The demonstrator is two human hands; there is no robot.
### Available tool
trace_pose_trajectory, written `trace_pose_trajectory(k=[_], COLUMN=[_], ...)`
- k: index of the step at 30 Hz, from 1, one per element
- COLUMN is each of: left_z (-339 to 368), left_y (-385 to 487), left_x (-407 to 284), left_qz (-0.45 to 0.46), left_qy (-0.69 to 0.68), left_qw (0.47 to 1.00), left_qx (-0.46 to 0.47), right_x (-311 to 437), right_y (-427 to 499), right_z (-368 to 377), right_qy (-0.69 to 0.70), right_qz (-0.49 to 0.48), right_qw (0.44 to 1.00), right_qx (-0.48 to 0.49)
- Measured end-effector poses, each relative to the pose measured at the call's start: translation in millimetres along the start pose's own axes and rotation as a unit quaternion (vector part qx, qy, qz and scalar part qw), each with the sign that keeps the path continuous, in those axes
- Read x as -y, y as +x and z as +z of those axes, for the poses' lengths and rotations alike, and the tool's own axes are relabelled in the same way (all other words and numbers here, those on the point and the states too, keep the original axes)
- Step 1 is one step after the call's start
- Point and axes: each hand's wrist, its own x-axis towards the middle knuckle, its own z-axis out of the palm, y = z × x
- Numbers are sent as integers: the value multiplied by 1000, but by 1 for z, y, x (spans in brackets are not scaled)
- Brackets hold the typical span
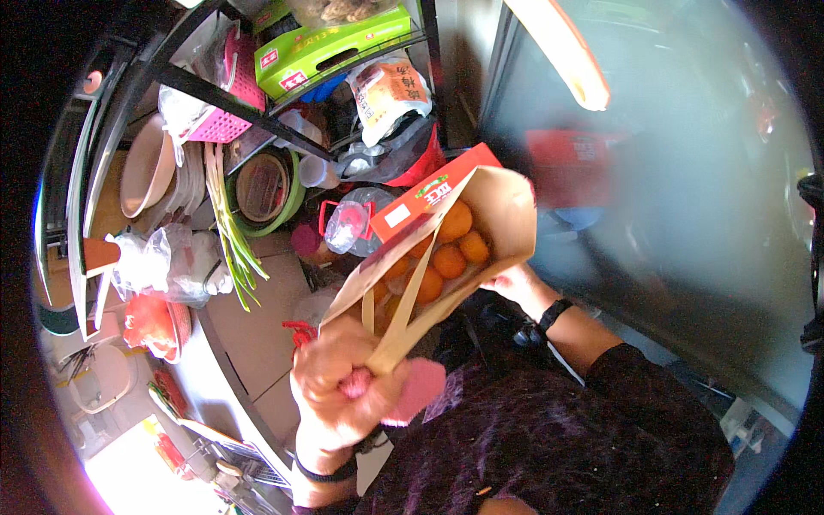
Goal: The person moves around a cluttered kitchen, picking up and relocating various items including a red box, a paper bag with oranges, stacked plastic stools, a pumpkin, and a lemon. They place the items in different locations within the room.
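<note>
A brown paper bag [508,206] hangs open in front of me, with several small orange citrus fruits [449,261] inside. My left hand [351,383] is closed around the bag's flat paper handles, at its near left end. Under the bag's right side is my right hand [515,281], its fingers partly hidden by the paper; it appears to support the bag there. A pink flat thing [418,389] shows beside my left hand. Directly behind the bag stands a red printed box [434,187].
A black shelf rack holds a green carton [335,48] and a pink plastic basket [222,122]. Green onions [235,257] hang over its edge. A large plastic bottle [354,225] stands on the floor. Frosted glass [676,161] rises at right; a white counter [222,386] lies at left.
</note>
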Motion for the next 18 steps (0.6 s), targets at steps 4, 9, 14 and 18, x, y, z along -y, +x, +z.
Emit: trace_pose_trajectory(k=[4,9,14,18], left_z=[8,18,27,28], left_y=[52,106,156,196], left_x=[14,25,46,68], left_qz=[30,-12,-12,20], left_qy=[20,36,-10,-20], left_qw=[999,998,998,998], left_qx=[5,42,54,63], right_x=[37,91,129,135], right_y=[11,40,79,93], right_z=[8,28,28,34], right_qy=[38,20,19,29], right_qz=[-56,-110,-124,-156], right_qw=[997,991,988,984], right_qx=[-34,-73,-85,-87])
